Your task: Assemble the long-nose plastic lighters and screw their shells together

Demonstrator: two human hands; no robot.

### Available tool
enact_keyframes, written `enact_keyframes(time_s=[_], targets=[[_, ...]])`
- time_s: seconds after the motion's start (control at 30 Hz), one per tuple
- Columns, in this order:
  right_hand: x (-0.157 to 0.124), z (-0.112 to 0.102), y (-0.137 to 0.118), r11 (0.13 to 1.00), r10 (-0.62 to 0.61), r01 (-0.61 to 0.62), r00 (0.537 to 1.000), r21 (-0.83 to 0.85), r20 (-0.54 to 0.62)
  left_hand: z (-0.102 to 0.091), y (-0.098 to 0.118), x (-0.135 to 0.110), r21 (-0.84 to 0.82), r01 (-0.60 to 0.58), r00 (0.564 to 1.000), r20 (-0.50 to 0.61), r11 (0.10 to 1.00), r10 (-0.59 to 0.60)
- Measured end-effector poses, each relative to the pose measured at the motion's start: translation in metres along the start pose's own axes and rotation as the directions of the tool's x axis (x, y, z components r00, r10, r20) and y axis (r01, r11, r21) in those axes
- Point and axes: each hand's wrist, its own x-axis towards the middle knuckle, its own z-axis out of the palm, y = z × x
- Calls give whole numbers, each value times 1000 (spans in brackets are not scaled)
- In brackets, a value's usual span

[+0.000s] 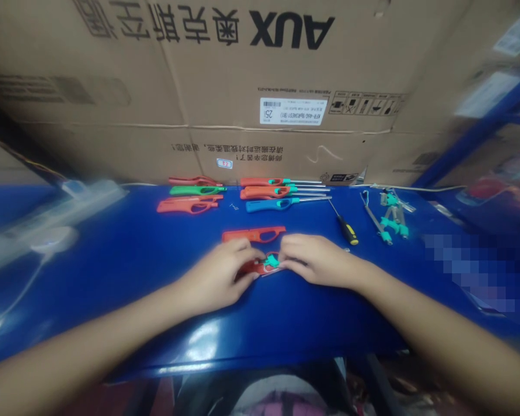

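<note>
1. Left hand [216, 277] pinches the red lighter shell [252, 268] flat on the blue bench [134, 260], apparently to steady it.
2. Right hand [316, 260] pinches its teal trigger [271, 262]; a spare orange shell [253, 234] lies just behind, handy.

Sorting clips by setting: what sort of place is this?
Likely a storeroom assembly bench: left hand and right hand hold a red shell, lighters and a screwdriver lie on the table, cartons behind.

blue table [112, 260] | lighter shells [190, 197] back left | lighters [281, 193] back centre | screwdriver [345, 226] | teal parts [392, 222] right | red shell [252, 268] front
</note>
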Motion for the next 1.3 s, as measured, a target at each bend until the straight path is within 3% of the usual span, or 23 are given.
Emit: enact_keyframes(time_s=[0.3,0.6,0.83,1.0,1.13,1.3], targets=[[-1,2,-1,976,-126,116,991,-184,-41,3,-5,4,-123,21,1000,-7,992,-22],[-3,5,-1,971,-133,127,991,-202,-16,3,-2,3,-128,37,999,-6,991,-38],[-3,4,-3,954,-122,128,992,-272,39,3,-1,2,-131,-16,999,-34,991,12],[-3,3,-8,922,-123,136,991,-362,57,1,1,1,112,-109,994,6,988,109],[-3,0,-11,914,-116,143,989,-381,93,-1,6,1,392,-219,976,106,894,192],[-8,-8,-6,955,-72,81,997,-286,42,-2,5,-1,472,-264,965,132,841,229]])
